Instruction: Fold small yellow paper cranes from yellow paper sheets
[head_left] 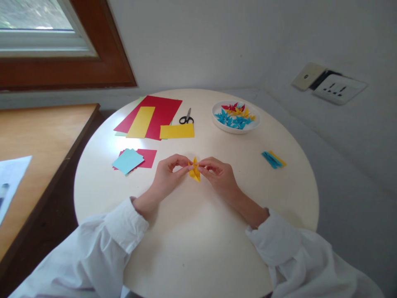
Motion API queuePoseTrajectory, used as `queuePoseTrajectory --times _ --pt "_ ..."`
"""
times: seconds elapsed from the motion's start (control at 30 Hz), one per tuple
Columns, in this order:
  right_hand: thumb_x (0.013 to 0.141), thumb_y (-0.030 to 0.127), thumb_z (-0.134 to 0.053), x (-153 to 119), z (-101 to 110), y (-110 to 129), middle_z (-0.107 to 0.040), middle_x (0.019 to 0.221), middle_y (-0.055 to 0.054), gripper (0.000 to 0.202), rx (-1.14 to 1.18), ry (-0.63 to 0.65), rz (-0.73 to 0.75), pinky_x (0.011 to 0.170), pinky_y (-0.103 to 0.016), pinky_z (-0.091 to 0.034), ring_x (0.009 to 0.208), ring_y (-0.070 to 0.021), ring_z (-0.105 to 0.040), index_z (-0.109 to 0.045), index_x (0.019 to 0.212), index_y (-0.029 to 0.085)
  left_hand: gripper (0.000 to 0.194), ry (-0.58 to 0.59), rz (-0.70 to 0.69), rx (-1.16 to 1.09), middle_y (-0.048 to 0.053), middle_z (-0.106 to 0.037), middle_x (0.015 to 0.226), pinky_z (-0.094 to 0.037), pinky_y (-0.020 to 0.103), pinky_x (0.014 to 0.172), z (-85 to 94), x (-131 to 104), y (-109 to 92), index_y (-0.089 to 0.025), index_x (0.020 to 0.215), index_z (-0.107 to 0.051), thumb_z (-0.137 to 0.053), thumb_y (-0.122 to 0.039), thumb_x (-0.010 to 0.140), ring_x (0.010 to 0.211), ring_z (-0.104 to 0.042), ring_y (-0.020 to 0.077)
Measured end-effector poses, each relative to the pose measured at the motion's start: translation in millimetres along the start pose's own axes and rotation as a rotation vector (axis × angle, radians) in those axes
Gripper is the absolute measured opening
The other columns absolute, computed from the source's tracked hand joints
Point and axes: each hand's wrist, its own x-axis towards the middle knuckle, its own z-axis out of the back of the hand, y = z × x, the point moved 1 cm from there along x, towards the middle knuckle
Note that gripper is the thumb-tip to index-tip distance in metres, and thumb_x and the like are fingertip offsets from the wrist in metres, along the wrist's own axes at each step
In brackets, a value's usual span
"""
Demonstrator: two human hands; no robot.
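Note:
A small yellow folded paper crane point(195, 172) is held above the middle of the round white table point(192, 244). My left hand point(172, 171) pinches its left side between thumb and fingers. On the opposite side, my right hand point(219, 174) pinches the paper in the same way. The fingertips cover parts of the folds. Beyond my hands, a white plate point(237, 131) holds several folded paper pieces in blue, yellow and red.
Scissors point(186, 118) lie beside red sheets point(164, 108) and yellow strips point(177, 131). Pale blue squares point(128, 161) overlap red paper point(148, 158) at left. Narrow blue folded strips point(271, 160) and a yellow one lie at right. A wooden desk point(46, 132) stands left of the table.

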Motion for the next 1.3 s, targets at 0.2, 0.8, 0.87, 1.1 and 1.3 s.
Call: queuePoseTrajectory --times 0.2,0.8,0.87,1.1,1.3 --pt "0.073 0.025 -0.065 -0.7 -0.7 -0.5 -0.071 0.083 -0.003 0.009 0.007 -0.018 -0.035 0.064 -0.026 -0.048 0.072 -0.0141 -0.063 -0.069 0.079 0.021 0.014 0.023 0.037 -0.034 0.004 -0.066 0.073 -0.048 0.025 0.064 -0.4 -0.4 -1.0 -0.016 0.072 -0.065 -0.071 -0.029 0.071 0.068 -0.061 0.0142" --pt "0.071 0.025 -0.067 -3.2 -1.8 3.8 -0.071 0.077 -0.002 0.012 0.007 -0.021 -0.032 0.062 -0.027 -0.049 0.067 -0.0139 -0.063 -0.069 0.082 0.021 0.016 0.049 0.072 -0.082 0.001 -0.065 0.067 -0.048 0.023 0.060 -3.6 -0.9 0.4 -0.017 0.075 -0.065 -0.073 -0.028 0.068 0.063 -0.061 0.0125" --pt "0.072 0.026 -0.066 -3.6 -1.7 3.9 -0.071 0.078 -0.002 0.012 -0.001 -0.021 -0.037 0.062 -0.028 -0.049 0.067 -0.0143 -0.063 -0.069 0.082 0.021 0.016 0.062 0.101 -0.098 0.001 -0.065 0.064 -0.048 0.023 0.057 -4.2 -0.8 -2.1 -0.016 0.074 -0.065 -0.073 -0.030 0.068 0.061 -0.061 0.0127" --pt "0.071 0.025 -0.067 -3.9 -2.6 4.1 -0.071 0.075 -0.001 0.013 0.001 -0.018 -0.037 0.062 -0.028 -0.049 0.066 -0.0143 -0.063 -0.068 0.083 0.021 0.017 0.105 0.164 -0.151 0.002 -0.065 0.066 -0.048 0.024 0.056 -5.0 -1.7 -5.3 -0.016 0.068 -0.064 -0.074 -0.030 0.066 0.061 -0.062 0.0136" --pt "0.070 0.025 -0.068 -4.6 -2.4 3.3 -0.071 0.073 -0.001 0.014 0.013 -0.019 -0.045 0.061 -0.028 -0.049 0.064 -0.0140 -0.063 -0.069 0.083 0.021 0.016 0.122 0.177 -0.157 0.002 -0.065 0.065 -0.046 0.023 0.056 -4.6 -1.8 -4.4 -0.016 0.065 -0.063 -0.072 -0.029 0.068 0.061 -0.061 0.0133"
